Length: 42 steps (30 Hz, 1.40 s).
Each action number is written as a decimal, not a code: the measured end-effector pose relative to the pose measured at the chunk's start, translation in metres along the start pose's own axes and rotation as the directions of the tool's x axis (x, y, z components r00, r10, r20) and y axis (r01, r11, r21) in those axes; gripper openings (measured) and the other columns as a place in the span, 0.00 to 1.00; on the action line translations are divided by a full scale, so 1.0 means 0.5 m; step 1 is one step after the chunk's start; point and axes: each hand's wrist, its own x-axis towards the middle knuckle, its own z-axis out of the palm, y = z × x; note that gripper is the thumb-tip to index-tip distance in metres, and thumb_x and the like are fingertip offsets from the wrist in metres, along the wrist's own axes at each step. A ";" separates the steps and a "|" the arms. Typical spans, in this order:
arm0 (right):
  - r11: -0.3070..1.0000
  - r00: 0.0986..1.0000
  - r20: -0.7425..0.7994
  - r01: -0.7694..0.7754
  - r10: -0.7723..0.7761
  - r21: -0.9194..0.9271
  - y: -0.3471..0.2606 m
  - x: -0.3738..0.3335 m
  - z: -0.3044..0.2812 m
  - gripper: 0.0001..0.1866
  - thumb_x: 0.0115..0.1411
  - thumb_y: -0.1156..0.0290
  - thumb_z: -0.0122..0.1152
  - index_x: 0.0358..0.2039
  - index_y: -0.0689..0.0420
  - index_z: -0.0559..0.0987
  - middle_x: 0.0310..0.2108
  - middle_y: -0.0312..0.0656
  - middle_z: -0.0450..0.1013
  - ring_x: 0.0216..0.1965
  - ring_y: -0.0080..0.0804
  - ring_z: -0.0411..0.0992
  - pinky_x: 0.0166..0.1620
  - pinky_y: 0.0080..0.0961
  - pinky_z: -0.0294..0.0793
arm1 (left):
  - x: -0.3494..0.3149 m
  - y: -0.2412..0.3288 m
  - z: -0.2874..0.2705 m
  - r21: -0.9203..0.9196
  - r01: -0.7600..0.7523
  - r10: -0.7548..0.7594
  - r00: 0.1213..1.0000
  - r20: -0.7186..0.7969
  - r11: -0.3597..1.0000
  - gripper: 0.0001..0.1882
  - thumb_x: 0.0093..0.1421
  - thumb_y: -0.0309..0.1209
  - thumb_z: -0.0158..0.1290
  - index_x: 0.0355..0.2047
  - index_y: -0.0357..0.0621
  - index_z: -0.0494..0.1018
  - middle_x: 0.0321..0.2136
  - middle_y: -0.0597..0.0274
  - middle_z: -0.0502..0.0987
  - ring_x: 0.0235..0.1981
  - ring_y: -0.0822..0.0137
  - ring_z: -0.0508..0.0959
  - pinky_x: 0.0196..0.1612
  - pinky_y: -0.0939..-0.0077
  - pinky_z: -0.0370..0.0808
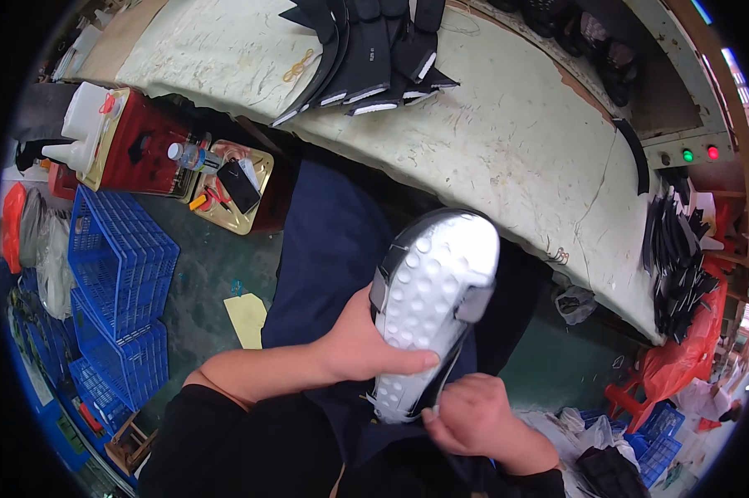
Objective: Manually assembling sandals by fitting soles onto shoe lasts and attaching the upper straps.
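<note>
A shoe last (433, 290) with a silvery sole full of round dimples rests over my lap, sole up, its toe end pointing away from me. Dark material (408, 236) wraps its edge, and a grey piece (475, 305) sticks out at its right side. My left hand (362, 340) grips the last from the left, with the thumb laid across the sole. Close beside the heel end, my right hand (478, 415) is closed, its fingers pinched together at the material's edge. What lies between those fingers is too small to make out.
Ahead stands a pale worktable (507, 166) bearing black cut pieces (383, 54). To the left are stacked blue crates (125, 266) and a tin tray (250, 212) holding a phone (239, 186) and bottle (194, 157). A red stool (673, 365) stands at right.
</note>
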 end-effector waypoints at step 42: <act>0.966 0.971 0.019 -0.235 0.238 -0.112 0.003 0.082 -0.041 0.22 0.49 0.56 0.72 0.13 0.52 0.69 0.12 0.34 0.62 0.15 0.33 0.66 0.22 0.30 0.60 | 0.073 -0.057 -0.019 -0.237 -0.205 0.170 0.972 -0.161 0.950 0.37 0.51 0.23 0.68 0.60 0.37 0.63 0.52 0.57 0.75 0.54 0.67 0.75 0.56 0.67 0.74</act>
